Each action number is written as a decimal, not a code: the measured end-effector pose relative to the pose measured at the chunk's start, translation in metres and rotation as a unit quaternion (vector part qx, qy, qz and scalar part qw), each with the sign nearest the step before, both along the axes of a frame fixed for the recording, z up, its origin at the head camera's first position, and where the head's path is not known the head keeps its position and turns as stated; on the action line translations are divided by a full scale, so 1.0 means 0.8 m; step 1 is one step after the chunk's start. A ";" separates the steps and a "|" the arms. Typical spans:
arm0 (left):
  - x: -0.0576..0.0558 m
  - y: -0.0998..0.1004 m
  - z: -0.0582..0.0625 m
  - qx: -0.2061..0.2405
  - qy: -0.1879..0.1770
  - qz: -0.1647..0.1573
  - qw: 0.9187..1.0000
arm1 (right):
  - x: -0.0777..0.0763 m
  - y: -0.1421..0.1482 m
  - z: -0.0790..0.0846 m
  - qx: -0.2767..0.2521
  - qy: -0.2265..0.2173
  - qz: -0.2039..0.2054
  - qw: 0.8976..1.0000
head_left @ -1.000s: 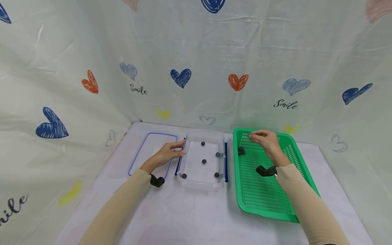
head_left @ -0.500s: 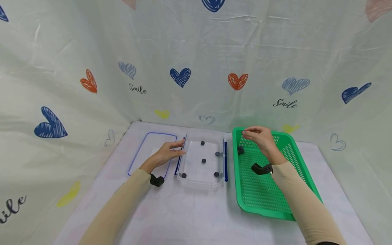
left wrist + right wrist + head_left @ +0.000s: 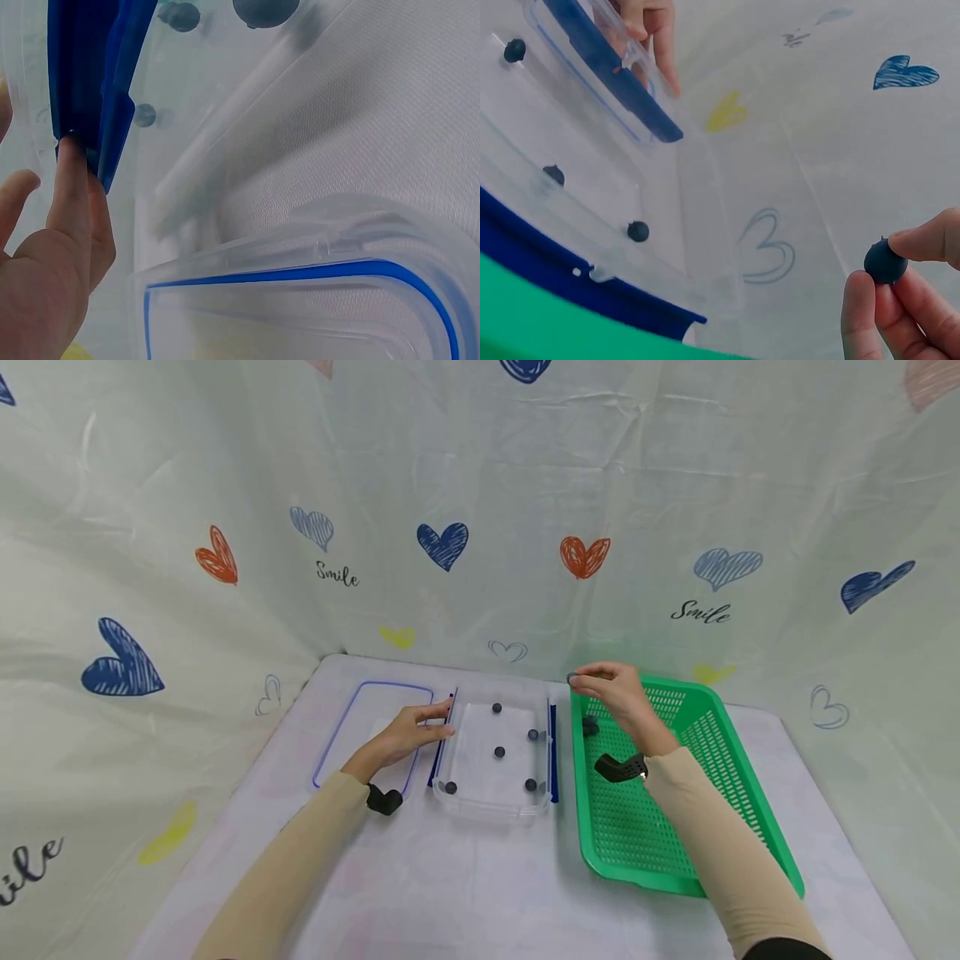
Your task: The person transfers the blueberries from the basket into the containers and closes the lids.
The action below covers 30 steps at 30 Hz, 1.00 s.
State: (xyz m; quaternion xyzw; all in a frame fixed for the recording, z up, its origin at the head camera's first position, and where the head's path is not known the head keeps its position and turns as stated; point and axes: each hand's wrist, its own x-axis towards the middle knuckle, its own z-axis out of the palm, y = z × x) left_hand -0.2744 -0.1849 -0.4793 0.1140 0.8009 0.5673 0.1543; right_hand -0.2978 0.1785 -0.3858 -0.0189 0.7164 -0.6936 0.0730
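Note:
My right hand (image 3: 618,693) is over the far left corner of the green basket (image 3: 581,827), pinching one blueberry (image 3: 886,262) between thumb and fingertips. Left of the basket stands a clear plastic box (image 3: 480,793), open at the top, with several blueberries spread apart on its floor, one of them (image 3: 499,752) near the middle. Fingers of my left hand (image 3: 397,742) touch the box's left side, with a fingertip against its blue side flap (image 3: 86,75). A small cluster of blueberries (image 3: 591,725) lies by the basket's left wall.
A clear lid with a blue seal (image 3: 341,727) lies on the pale tablecloth (image 3: 450,885), left of the box and partly beneath my left hand and wrist. Another blue flap (image 3: 554,752) hangs along the box's right side, close to the basket. A heart-printed sheet (image 3: 510,602) rises behind.
My right hand has moved left, from inside the basket's far end to above its far left corner, carrying the blueberry. The left hand stays at the box.

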 end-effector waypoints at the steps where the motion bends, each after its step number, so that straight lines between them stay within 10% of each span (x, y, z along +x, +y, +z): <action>1: -0.001 0.000 0.000 0.002 0.000 0.000 1.000 | -0.001 -0.004 0.000 0.003 -0.002 -0.001 1.000; 13: 0.019 0.007 0.039 0.028 -0.021 -0.013 0.999 | -0.003 -0.031 -0.004 0.008 -0.008 0.023 1.000; 30: 0.000 0.000 0.003 0.018 -0.016 -0.002 1.000 | -0.004 -0.057 -0.017 0.018 -0.007 0.035 0.999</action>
